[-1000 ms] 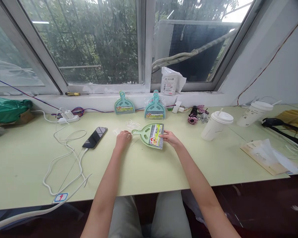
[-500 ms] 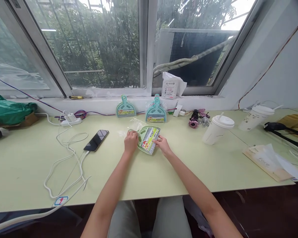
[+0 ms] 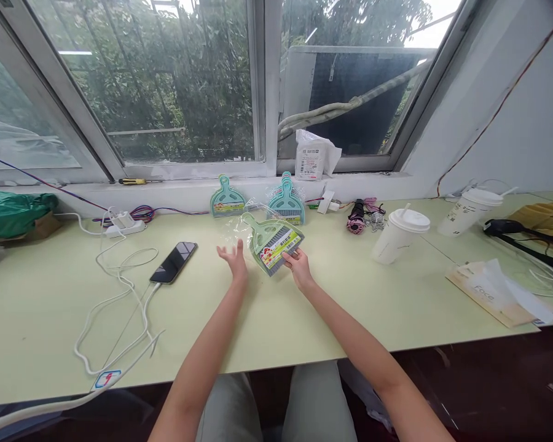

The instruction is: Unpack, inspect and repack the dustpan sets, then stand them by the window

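Note:
A small green dustpan and brush set in a clear plastic bag is tilted above the table, its handle pointing up and left. My right hand grips it at the lower right edge, thumb over the printed label. To the left of the set, my left hand is spread with its fingers apart and holds nothing. Loose clear wrapping sticks out around the handle. Behind, a similar dustpan set and a stack of several more sets lean against the window ledge.
A phone with a charging cable lies on the left, near a power strip. Two lidded paper cups and a tissue pack are on the right. A screwdriver rests on the sill.
My left hand has let go of the dustpan set's handle and opened, shifting slightly left. The set has been raised and turned a little in my right hand.

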The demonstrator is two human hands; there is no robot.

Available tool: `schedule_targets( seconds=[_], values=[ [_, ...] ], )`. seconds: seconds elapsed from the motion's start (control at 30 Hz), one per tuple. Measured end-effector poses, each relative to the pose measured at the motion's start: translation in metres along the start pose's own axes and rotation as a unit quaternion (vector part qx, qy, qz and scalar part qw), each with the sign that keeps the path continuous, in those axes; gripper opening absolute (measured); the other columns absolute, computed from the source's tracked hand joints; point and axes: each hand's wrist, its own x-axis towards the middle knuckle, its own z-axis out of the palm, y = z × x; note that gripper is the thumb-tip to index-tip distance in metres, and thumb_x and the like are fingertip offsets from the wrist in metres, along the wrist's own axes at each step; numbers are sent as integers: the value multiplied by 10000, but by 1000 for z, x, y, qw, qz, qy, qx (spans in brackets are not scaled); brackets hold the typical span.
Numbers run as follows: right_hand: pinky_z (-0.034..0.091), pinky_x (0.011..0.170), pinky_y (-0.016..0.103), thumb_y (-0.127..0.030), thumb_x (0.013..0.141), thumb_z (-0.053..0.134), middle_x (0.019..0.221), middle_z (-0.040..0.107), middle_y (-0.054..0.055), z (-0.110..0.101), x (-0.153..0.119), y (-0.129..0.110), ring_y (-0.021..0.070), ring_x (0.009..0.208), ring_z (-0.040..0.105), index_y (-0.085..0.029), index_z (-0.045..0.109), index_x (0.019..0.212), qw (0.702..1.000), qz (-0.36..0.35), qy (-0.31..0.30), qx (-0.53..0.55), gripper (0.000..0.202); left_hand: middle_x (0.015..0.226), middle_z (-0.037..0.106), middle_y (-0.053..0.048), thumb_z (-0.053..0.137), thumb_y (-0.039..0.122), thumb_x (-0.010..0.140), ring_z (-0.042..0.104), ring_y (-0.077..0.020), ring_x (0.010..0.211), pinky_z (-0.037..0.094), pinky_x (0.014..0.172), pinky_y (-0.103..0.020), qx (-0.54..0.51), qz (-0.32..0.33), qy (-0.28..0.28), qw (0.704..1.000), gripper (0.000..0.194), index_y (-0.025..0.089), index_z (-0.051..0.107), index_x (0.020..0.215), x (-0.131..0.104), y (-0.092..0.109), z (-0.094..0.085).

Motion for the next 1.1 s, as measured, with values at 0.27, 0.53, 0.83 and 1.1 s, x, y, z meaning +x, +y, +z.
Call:
schedule_targets(
  seconds=[0.27,0.53,0.83,1.1],
  values=[
    [562,856,384,-326,624,782,958,709,39,-3,3,-9,195,901,686,-217,533,1053,999,-19,-24,-28,508,1170,647,-86,665,506,759,638,-240,1051,528,893,-382,-175,-123,-283,935,573,242,494,1238,-16,2,15],
    [573,830,373,-271,616,761,923,696,28,-6,8,-13,194,901,679,-232,489,1059,999,-34,41,-9,522,1296,583,-82,736,374,735,573,-234,1163,460,1003,-390,-209,-148,-351,901,553,221,529,1225,-36,5,24],
    [568,852,370,-238,640,741,980,683,29,-9,8,-15,192,947,670,-249,434,1087,998,-34,40,21,543,1333,554,-118,675,407,782,575,-263,1156,510,918,-410,-208,-200,-356,889,518,198,543,1237,-46,7,27],
    [558,883,374,-270,658,753,999,679,35,-10,11,-12,194,984,663,-253,418,1072,997,-49,56,16,533,1301,583,-93,628,464,798,560,-245,1174,509,908,-356,-202,-206,-356,889,488,222,571,1218,-39,-2,33]
  ],
)
